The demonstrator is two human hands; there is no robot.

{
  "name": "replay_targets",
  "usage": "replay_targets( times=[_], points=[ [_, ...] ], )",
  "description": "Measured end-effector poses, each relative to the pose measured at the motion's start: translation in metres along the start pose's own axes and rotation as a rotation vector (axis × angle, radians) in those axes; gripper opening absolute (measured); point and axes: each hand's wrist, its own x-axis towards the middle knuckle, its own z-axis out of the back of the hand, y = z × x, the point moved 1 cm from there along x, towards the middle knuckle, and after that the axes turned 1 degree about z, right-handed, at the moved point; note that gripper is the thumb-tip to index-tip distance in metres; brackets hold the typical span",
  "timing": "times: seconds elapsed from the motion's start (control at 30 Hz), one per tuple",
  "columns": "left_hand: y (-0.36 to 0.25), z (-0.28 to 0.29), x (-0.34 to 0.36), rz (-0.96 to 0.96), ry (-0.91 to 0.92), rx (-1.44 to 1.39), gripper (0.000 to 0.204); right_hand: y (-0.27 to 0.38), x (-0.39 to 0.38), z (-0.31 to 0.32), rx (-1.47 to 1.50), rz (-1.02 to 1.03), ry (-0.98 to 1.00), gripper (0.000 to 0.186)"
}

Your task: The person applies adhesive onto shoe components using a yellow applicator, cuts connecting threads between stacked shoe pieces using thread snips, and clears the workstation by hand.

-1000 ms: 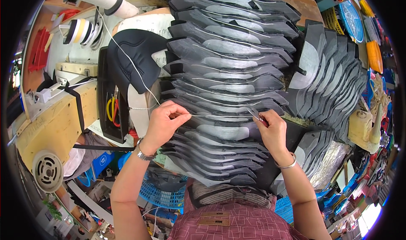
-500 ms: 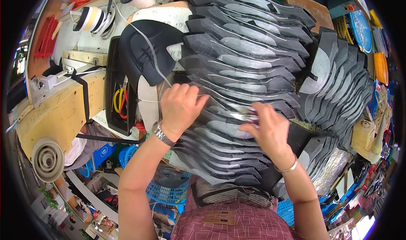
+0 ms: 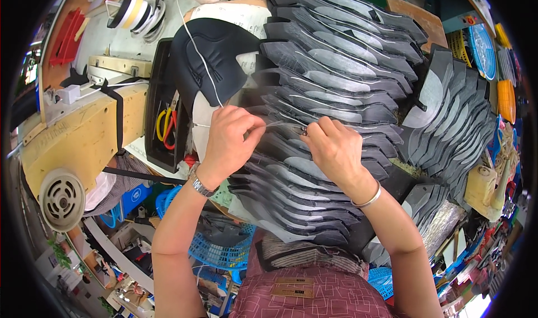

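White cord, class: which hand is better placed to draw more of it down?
Probably the left hand: the white cord runs down to it, while the right hand is farther off, over the dark pieces.

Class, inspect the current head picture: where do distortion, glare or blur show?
Head view, rim: fisheye bending and black corners; head view, lower right: a patch blown out to white; head view, centre: the white cord above the left hand reads clearly, while the tool in the right hand is indistinct.

White cord (image 3: 198, 51), grey-and-black pieces (image 3: 343, 61)
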Motion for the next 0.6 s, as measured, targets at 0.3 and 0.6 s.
replay_targets(
  times=[0.3,0.6],
  points=[
    [-0.017,0.020,0.002,0.030,0.047,-0.173,0.008,0.013,0.009,0.009,0.469,-0.405,-0.057,0.041],
    [-0.021,0.047,0.028,-0.256,-0.158,0.564,0.032,0.007,-0.049,0.037,0.813,-0.527,0.155,0.018]
  ],
)
